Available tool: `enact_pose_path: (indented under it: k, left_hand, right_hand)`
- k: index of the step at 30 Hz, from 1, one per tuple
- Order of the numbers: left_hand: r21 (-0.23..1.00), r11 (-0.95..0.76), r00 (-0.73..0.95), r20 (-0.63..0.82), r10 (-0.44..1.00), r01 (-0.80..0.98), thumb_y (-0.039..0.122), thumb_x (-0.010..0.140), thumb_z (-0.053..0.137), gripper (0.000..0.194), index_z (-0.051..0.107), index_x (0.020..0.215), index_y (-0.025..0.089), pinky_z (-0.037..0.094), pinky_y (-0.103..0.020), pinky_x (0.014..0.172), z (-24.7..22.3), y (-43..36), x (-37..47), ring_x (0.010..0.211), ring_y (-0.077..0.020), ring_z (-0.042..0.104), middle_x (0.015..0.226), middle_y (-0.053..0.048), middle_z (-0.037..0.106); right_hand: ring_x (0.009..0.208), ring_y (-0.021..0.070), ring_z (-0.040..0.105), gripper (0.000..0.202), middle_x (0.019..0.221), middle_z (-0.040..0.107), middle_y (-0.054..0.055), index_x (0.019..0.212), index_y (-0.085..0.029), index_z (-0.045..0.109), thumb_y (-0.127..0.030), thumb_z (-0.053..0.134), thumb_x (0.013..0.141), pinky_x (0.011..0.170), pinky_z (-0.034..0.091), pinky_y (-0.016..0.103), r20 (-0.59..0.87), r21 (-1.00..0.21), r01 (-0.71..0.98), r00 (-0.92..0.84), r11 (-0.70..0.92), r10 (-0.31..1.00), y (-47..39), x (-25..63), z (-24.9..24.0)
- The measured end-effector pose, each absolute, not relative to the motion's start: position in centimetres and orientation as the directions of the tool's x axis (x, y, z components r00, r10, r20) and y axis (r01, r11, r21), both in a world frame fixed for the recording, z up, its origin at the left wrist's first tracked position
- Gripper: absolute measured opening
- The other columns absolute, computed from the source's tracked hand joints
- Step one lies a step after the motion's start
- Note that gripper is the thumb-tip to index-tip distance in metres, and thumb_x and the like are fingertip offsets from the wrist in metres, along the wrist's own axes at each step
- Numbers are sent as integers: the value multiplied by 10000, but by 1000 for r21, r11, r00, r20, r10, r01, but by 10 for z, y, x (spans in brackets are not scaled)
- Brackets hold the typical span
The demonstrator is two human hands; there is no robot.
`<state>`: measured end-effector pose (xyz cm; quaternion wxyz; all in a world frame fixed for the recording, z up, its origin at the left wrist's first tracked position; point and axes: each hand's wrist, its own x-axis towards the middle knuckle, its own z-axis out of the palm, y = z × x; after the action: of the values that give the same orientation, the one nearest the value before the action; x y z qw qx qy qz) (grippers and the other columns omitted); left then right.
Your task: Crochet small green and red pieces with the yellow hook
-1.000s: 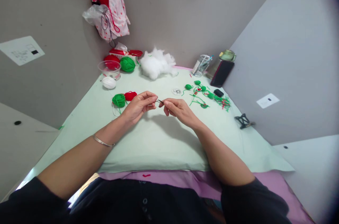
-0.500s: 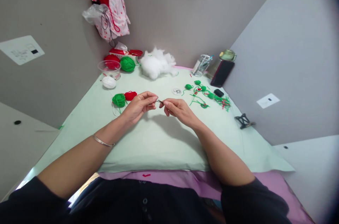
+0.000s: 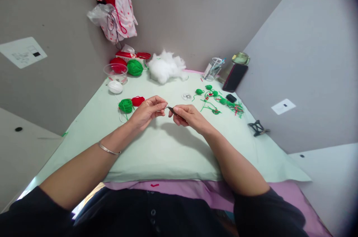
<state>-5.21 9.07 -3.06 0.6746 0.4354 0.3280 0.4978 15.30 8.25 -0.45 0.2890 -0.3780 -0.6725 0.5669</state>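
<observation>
My right hand (image 3: pixel 187 115) grips a slim crochet hook (image 3: pixel 172 111) by its dark handle, with the tip pointing left. Close against that tip, my left hand (image 3: pixel 149 111) pinches a tiny pale bit of white yarn between thumb and fingertips; its exact shape is too small to make out. From the white yarn ball (image 3: pixel 115 87) a thin strand runs down toward my left wrist. Just beyond that wrist lie a small green yarn ball (image 3: pixel 125 106) and a red yarn bundle (image 3: pixel 138 101).
White stuffing (image 3: pixel 167 67) is heaped at the back. Green crocheted pieces (image 3: pixel 215 93) and yarn scraps lie right, near a phone (image 3: pixel 235 77) and a clear cup (image 3: pixel 214 69). A plastic tub (image 3: pixel 115 74) and a green ball (image 3: pixel 135 67) stand back left. A black stand (image 3: pixel 257 128) sits at the right edge.
More of the hook's dark handle now shows between my hands. My right fingers have shifted slightly on it, while my left hand has barely moved.
</observation>
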Motion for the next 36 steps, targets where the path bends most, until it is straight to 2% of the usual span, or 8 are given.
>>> enact_pose_path:
  k: [8,23,26,30,33,36]
  left_hand:
    - [925,117,349,18,937,-362,373,694,927,315,691,771,180,494,-229,669,-30,91,-54,624,-88,612,666,46,643]
    - [942,170,535,12,845,-290,389,655,958,345,724,753,155,485,-242,603,-29,91,-57,582,-104,601,663,-9,695]
    - [936,167,512,17,859,-311,411,684,938,345,713,759,160,495,-246,622,-27,90,-55,609,-120,635,666,-5,689]
    - [924,138,416,26,909,-358,390,744,898,299,704,822,176,522,-238,686,-26,90,-54,653,-105,633,679,27,654]
    - [917,101,325,33,945,-387,364,749,887,282,691,849,188,538,-232,728,-26,91,-53,686,-88,612,717,48,626]
    - [921,67,273,45,961,-385,355,751,878,271,686,850,191,551,-252,751,-27,88,-51,716,-98,619,759,46,626]
  right_hand:
    - [376,53,288,422,546,558,-55,905,-165,680,-569,568,950,350,138,211,-168,-984,155,-604,-92,779,86,157,-5]
    - [366,45,290,443,535,542,-61,907,-148,653,-583,580,951,363,187,197,-225,-960,85,-798,-266,560,89,164,-11]
    - [384,49,311,490,581,587,-36,941,-137,673,-604,530,970,378,215,210,-202,-974,96,-774,-204,600,87,164,-7]
    - [443,59,308,520,655,605,-21,1007,-141,697,-625,508,977,388,171,227,-138,-982,189,-669,-13,731,86,163,1]
    - [529,76,361,472,649,541,-41,987,-163,701,-621,616,914,450,222,222,-68,-972,225,-542,67,837,86,161,1]
    - [616,102,423,420,677,522,-44,959,-189,696,-567,769,792,518,292,234,7,-965,238,-401,111,916,85,155,-4]
